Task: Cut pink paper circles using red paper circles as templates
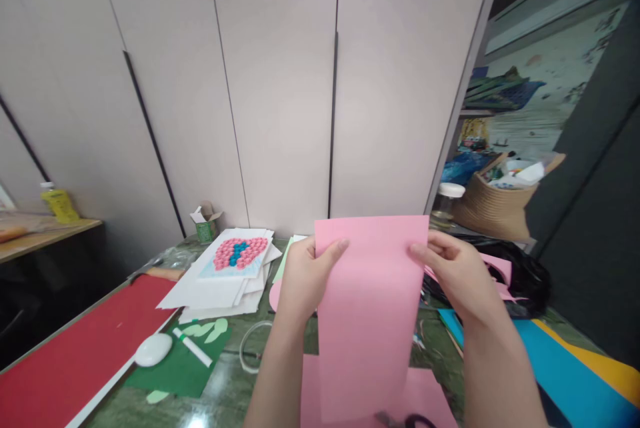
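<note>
A long sheet of pink paper hangs upright between my two hands. My left hand pinches its upper left edge, thumb on the near face. My right hand grips the upper right edge the same way. Below, more pink paper lies on the green table. Scissors show in part at the bottom edge of the view, on or near the pink paper; their blades are blurred.
Left of my arms lie dark green paper, a white marker, a white mouse-shaped object, a tape ring and red board. Behind stand stacked white sheets. Blue paper and a black bag lie right.
</note>
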A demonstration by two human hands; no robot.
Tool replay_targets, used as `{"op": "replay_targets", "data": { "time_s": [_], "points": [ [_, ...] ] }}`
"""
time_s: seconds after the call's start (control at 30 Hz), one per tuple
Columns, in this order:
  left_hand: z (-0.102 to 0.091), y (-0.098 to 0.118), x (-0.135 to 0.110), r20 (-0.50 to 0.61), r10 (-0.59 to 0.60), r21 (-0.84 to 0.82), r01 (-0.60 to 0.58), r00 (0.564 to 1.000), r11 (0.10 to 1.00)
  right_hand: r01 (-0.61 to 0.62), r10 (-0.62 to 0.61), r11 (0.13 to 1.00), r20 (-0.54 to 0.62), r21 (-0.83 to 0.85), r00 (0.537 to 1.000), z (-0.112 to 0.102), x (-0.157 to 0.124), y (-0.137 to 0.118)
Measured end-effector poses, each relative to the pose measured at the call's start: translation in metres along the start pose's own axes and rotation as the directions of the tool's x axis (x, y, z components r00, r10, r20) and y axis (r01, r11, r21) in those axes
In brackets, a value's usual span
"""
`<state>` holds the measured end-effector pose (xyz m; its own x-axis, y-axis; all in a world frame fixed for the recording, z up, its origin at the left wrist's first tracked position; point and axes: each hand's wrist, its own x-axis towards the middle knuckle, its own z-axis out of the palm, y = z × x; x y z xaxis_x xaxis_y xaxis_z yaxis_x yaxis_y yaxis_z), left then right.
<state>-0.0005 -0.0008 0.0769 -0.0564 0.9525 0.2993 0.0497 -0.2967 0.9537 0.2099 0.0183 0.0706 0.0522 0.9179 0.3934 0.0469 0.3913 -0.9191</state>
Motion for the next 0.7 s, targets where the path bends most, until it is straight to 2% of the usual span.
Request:
{"op": "replay_targets", "data": {
  "time_s": [0.17,0.3,0.47,0.57,0.7],
  "points": [
    [0.0,-0.001,0.0,0.005,0.009,0.027,-0.01,1.0,1.0,0.06,-0.075,0.993,-0.143,-0.104,0.987,0.009,-0.001,0.001],
    [-0.004,0.005,-0.002,0.041,-0.003,0.013,0.002,0.999,1.0,0.076,-0.093,0.991,-0.164,-0.107,0.982,0.012,-0.001,0.001],
    [-0.008,0.009,-0.003,0.163,-0.033,-0.078,0.047,0.986,0.996,0.093,-0.1,0.995,-0.261,-0.037,0.96,0.01,0.002,0.002],
    [-0.009,0.008,-0.004,0.136,-0.05,-0.091,0.062,0.99,0.994,0.119,-0.098,0.992,-0.309,0.051,0.946,0.007,0.005,0.007],
    [-0.007,0.007,-0.005,0.081,-0.038,-0.084,0.045,0.996,0.995,0.095,-0.042,0.979,-0.277,0.182,0.96,0.005,0.007,0.011]
  ]
}}
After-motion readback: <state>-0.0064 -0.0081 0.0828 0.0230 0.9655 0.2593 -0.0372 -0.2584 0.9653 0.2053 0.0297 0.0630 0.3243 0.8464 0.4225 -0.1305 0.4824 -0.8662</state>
